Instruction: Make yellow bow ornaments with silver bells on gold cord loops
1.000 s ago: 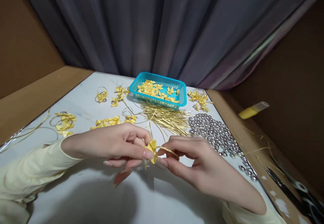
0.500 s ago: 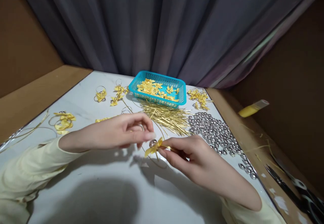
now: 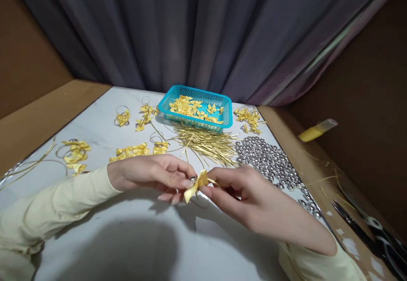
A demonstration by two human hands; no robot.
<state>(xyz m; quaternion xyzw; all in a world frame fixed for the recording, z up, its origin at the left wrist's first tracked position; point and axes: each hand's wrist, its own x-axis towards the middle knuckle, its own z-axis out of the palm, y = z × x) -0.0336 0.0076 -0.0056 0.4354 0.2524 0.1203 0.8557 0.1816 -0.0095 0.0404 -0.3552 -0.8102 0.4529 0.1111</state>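
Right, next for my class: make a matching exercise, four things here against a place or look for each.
1. Basket
2. Bead pile
3. Thin cords
4. Ribbon flower nearest the camera

A. Silver, heaped toward the right edge of the white table
B. Between the left hand and the right hand
C. Blue, with yellow pieces inside
D. Gold, lying in a loose bundle

Pairs: 1-C, 2-A, 3-D, 4-B

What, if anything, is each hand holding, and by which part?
Right hand: yellow bow, pinched at its right side, beside the gold wire. Left hand: fingertips at the silver bead; grip can't be told.
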